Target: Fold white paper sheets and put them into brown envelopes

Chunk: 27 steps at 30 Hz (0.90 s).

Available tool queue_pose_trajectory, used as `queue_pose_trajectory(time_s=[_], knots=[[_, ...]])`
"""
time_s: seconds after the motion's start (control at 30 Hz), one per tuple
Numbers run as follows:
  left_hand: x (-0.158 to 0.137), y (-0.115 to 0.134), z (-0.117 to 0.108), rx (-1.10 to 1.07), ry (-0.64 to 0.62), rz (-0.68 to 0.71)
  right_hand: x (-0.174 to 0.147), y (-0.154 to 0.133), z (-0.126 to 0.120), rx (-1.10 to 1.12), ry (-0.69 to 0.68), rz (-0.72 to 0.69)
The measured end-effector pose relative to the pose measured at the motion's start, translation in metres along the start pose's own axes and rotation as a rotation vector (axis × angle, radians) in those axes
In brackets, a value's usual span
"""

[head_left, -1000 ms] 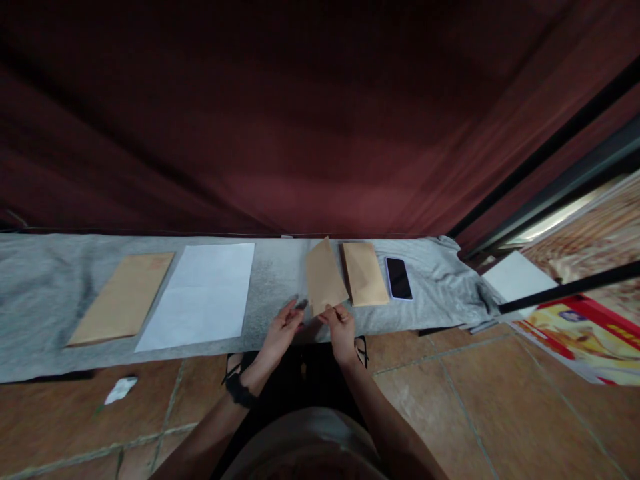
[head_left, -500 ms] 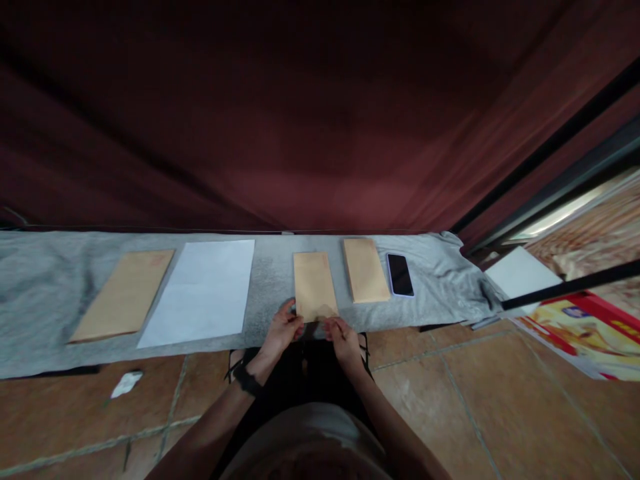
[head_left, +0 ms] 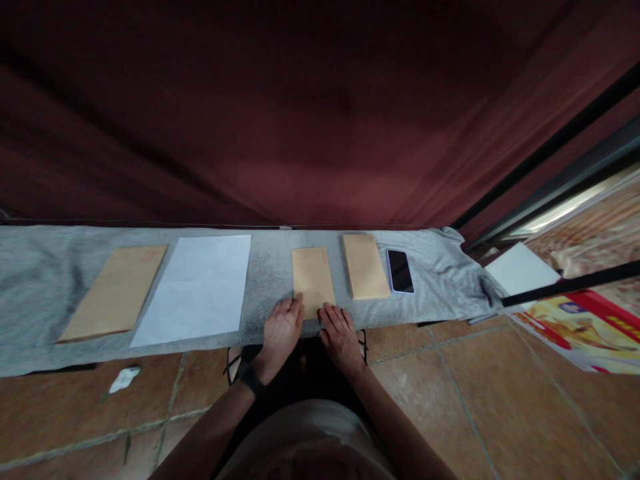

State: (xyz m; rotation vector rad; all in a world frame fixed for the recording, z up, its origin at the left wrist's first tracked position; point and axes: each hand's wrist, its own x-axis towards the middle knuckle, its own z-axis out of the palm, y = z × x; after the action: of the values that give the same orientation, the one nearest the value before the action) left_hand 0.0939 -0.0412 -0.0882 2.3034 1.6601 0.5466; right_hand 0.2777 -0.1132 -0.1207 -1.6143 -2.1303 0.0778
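A brown paper envelope (head_left: 313,273) lies on the grey cloth (head_left: 270,267) right before me, with small red print at its top right corner. My left hand (head_left: 283,328) rests palm down at its lower left corner, the fingertips on the paper. Over the lower right corner, my right hand (head_left: 341,333) lies flat with its fingers stretched out. Neither hand grips anything. To the right sits a stack of brown envelopes (head_left: 365,267). A large white sheet of paper (head_left: 197,290) is spread out on the left.
Right of the stack lies a phone (head_left: 400,271) with a dark screen. Further brown envelopes (head_left: 117,290) lie at the far left. A dark red curtain (head_left: 280,133) hangs behind the cloth. On the right are a black bar (head_left: 575,292) and a red and yellow box (head_left: 590,327).
Both hands have gone from pinching near the envelope's lower edge to lying flat on its lower corners. The envelope remains in front of me; the view has shifted slightly.
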Motion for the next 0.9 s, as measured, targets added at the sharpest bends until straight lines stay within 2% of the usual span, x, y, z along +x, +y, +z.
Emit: queue_pose_trajectory(time_s=[0.13,0.2,0.33,0.43,0.7,0.9], knots=[[0.032,0.003,0.006,0.031,0.037,0.296,0.0,0.001,0.001,0.027,0.005,-0.004],[0.055,0.002,0.013,0.048,0.011,0.36,0.0,0.002,0.001,0.039,0.006,-0.007],[0.098,-0.004,0.029,0.109,-0.069,0.355,0.0,0.002,0.001,0.053,0.018,0.0],[0.119,-0.007,0.038,0.142,-0.096,0.359,0.0,0.002,0.001,0.057,0.02,0.006],[0.15,-0.014,0.045,0.16,-0.205,0.467,-0.001,0.003,0.004,0.064,-0.002,0.019],[0.164,-0.02,0.046,0.157,-0.213,0.509,-0.001,0.004,0.005,0.066,-0.002,0.021]])
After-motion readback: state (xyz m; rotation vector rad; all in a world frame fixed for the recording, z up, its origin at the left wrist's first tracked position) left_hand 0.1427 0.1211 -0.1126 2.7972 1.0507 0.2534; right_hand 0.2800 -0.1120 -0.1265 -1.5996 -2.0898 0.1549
